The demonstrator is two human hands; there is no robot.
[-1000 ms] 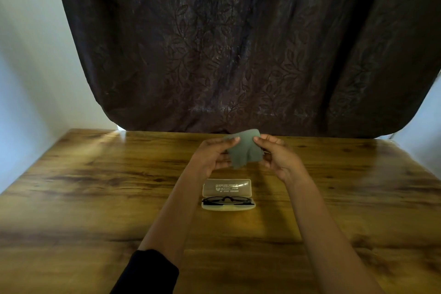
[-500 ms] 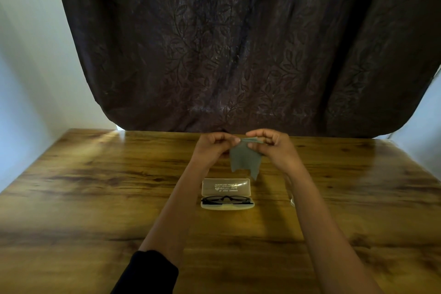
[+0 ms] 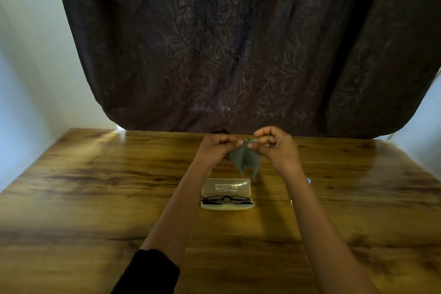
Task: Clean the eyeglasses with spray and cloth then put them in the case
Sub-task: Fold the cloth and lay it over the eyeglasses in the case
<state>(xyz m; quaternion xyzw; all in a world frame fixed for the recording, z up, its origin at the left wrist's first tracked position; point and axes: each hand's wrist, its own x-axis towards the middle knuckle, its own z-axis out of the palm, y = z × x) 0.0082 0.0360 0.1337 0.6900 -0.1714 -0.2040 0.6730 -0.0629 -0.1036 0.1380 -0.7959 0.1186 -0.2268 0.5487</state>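
Observation:
An open beige glasses case (image 3: 226, 187) lies on the wooden table (image 3: 95, 186) at the middle. Black-framed eyeglasses (image 3: 226, 199) rest folded in its lower half. Above and behind the case, my left hand (image 3: 218, 150) and my right hand (image 3: 274, 145) each pinch the top edge of a small grey cloth (image 3: 245, 160). The cloth hangs down between them in folds, its lower tip just above the case lid. Most of a small spray bottle (image 3: 309, 181) is hidden behind my right forearm; only a blue bit shows.
A dark patterned curtain (image 3: 238, 55) hangs behind the table's far edge. Pale walls stand on both sides. My forearms reach over the table's near half, either side of the case.
The cloth went from spread flat between my hands to hanging down from its top edge. Both hands rose a little and drew closer together. Case and glasses stayed put.

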